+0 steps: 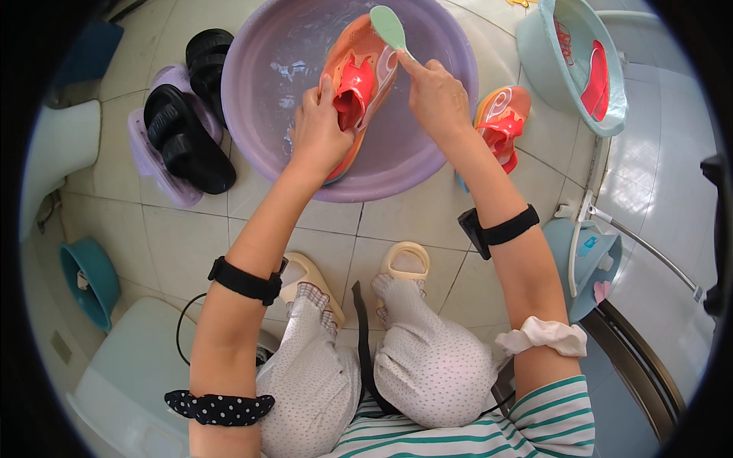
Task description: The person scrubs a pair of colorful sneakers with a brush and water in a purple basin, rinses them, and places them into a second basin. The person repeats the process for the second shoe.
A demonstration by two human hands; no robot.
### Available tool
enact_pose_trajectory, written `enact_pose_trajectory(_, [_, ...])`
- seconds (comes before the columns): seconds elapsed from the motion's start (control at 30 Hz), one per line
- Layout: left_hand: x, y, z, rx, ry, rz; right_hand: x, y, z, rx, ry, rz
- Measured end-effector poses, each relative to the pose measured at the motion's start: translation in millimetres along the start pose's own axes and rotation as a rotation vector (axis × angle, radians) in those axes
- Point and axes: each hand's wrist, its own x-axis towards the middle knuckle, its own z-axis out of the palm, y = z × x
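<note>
My left hand (322, 129) grips an orange running shoe (375, 109) by its heel side and opening, with the thumb near the collar. The shoe is held over a large purple plastic basin (243, 137) with water (275, 97) in it, its toe pointing away from me. A bright red tongue shows in the laceless opening. In my right hand (438, 94) is a light green brush (389, 26), held by its handle, with its head at the toe of the shoe. The bristle side is hidden.
Right of the basin, the matching orange shoe (504, 126) rests on the tiled floor. A pale green basin (532, 68) holds a red insole (596, 80) and red laces (563, 40). Black slides (189, 137) lie on purple slippers (140, 149) at left. A teal bin (106, 286) stands lower left.
</note>
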Motion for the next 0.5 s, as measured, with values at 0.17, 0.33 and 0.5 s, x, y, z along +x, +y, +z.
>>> enact_pose_trajectory(0.17, [-8, 7, -7, 0.016, -0.004, -0.023, 2, -3, -1, 0.031, 0.015, -0.009])
enact_pose_trajectory(0.33, [-9, 8, -6, 0.041, -0.005, -0.031, 2, -1, 4, 0.083, 0.059, -0.040])
enact_pose_trajectory(0.5, [-11, 2, -14, 0.020, -0.070, 0.061, 4, 7, 10, 0.130, 0.061, -0.047])
